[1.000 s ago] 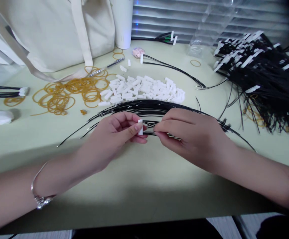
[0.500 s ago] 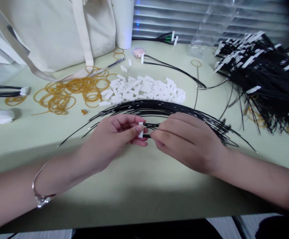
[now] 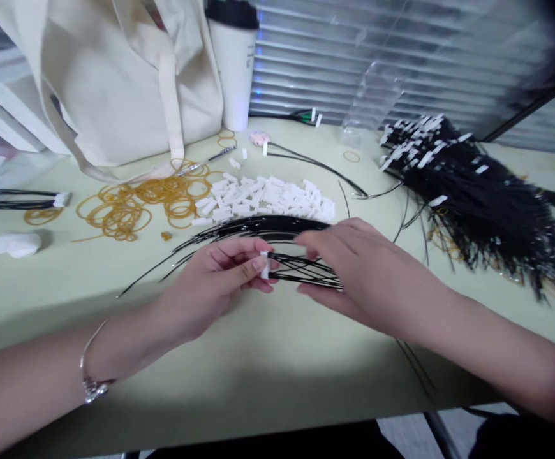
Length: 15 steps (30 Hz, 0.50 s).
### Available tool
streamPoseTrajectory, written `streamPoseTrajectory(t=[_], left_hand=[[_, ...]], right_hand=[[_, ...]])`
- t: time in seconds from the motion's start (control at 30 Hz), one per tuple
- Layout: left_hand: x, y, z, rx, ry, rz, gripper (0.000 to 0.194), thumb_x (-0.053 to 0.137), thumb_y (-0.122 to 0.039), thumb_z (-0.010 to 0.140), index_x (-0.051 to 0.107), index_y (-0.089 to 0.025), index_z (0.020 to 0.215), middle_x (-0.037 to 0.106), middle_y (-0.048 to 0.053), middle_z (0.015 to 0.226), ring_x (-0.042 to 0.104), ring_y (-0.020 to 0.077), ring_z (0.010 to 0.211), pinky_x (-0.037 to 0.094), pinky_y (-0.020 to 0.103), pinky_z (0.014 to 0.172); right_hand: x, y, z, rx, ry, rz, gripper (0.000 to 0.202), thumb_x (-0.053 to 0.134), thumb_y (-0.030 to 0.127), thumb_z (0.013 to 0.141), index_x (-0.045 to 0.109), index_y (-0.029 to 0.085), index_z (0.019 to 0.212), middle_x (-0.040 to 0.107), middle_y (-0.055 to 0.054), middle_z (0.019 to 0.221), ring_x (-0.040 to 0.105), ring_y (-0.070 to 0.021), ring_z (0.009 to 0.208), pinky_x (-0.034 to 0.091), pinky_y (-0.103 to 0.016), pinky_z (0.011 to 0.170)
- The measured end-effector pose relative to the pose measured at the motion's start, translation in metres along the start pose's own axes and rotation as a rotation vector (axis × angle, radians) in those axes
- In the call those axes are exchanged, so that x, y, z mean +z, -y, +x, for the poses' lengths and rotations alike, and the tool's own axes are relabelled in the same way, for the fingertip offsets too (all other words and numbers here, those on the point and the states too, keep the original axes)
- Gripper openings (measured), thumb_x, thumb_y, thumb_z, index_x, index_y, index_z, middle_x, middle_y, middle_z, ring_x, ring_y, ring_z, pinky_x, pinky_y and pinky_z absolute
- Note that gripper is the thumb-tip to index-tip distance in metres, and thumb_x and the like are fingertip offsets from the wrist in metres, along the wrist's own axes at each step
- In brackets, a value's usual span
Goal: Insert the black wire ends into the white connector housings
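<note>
My left hand (image 3: 229, 271) pinches a small white connector housing (image 3: 265, 264) between thumb and fingers. Several thin black wires (image 3: 301, 271) run out of its right side and cross one another. Around these wires is my right hand (image 3: 354, 268), its thumb below and its fingers above, spread apart; the wires pass behind the palm, where contact is hidden. Just behind both hands lies an arched bundle of loose black wires (image 3: 239, 229) with bare metal tips. Beyond it is a heap of white connector housings (image 3: 268, 197).
Yellow rubber bands (image 3: 119, 210) and a pen (image 3: 205, 159) lie at left, before a cloth bag (image 3: 124, 83) and a lidded cup (image 3: 233, 70). A big pile of black wire harnesses (image 3: 478, 197) fills the right. One wired connector (image 3: 265, 148) lies behind the heap.
My right hand has moved off the wire beside the connector and opened its fingers, showing more of the wires. My left hand keeps its pinch. The view has tilted up.
</note>
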<state>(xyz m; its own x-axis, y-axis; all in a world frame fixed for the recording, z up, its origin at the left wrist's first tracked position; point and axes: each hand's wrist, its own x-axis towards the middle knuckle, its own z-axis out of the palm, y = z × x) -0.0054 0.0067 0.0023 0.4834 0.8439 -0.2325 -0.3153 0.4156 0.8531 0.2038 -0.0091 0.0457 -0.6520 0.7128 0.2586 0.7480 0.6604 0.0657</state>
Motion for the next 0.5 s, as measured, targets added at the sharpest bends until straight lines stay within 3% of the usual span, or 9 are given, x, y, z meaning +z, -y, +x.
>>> streamPoseTrajectory(t=[0.07, 0.13, 0.27, 0.4, 0.5], left_hand=[[-0.001, 0.000, 0.001, 0.031, -0.017, -0.067, 0.011, 0.067, -0.018, 0.078, 0.068, -0.019, 0.089, 0.068, 0.000, 0.080, 0.063, 0.0070, 0.069, 0.053, 0.017, 0.067], [-0.001, -0.001, 0.001, 0.045, -0.029, -0.125, 0.012, 0.067, -0.017, 0.079, 0.068, -0.020, 0.090, 0.069, 0.001, 0.081, 0.063, 0.0075, 0.073, 0.053, 0.017, 0.069], [0.001, -0.006, 0.000, 0.080, -0.061, -0.144, 0.011, 0.068, -0.016, 0.077, 0.068, -0.018, 0.088, 0.067, 0.000, 0.078, 0.063, 0.0077, 0.075, 0.054, 0.018, 0.072], [0.005, -0.009, -0.003, 0.134, -0.044, 0.040, 0.020, 0.065, -0.024, 0.081, 0.066, -0.020, 0.101, 0.069, 0.002, 0.091, 0.065, 0.0102, 0.081, 0.055, 0.022, 0.075], [0.008, -0.008, -0.010, 0.131, -0.009, 0.277, 0.027, 0.059, -0.032, 0.084, 0.065, -0.017, 0.106, 0.067, 0.007, 0.104, 0.065, 0.0141, 0.085, 0.055, 0.027, 0.076]], right_hand=[[-0.015, -0.006, -0.009, -0.018, 0.042, -0.121, 0.018, 0.053, 0.022, 0.083, 0.059, 0.015, 0.098, 0.059, -0.004, 0.080, 0.054, -0.0172, 0.077, 0.043, -0.032, 0.073], [-0.031, -0.014, -0.022, -0.005, 0.016, -0.239, 0.015, 0.050, 0.018, 0.084, 0.061, 0.014, 0.093, 0.060, -0.006, 0.081, 0.054, -0.0187, 0.078, 0.042, -0.032, 0.070], [-0.064, -0.033, -0.046, 0.093, 0.037, -0.469, 0.019, 0.046, 0.024, 0.086, 0.060, 0.013, 0.093, 0.060, -0.011, 0.089, 0.053, -0.0227, 0.083, 0.042, -0.035, 0.071], [-0.085, -0.054, -0.065, 0.114, 0.079, -0.489, 0.026, 0.039, 0.032, 0.091, 0.056, 0.015, 0.099, 0.061, -0.009, 0.090, 0.055, -0.0169, 0.077, 0.044, -0.031, 0.067], [-0.091, -0.087, -0.089, 0.339, 0.037, -0.467, 0.031, 0.035, 0.041, 0.091, 0.055, 0.017, 0.097, 0.062, -0.011, 0.091, 0.056, -0.0131, 0.072, 0.041, -0.028, 0.061]])
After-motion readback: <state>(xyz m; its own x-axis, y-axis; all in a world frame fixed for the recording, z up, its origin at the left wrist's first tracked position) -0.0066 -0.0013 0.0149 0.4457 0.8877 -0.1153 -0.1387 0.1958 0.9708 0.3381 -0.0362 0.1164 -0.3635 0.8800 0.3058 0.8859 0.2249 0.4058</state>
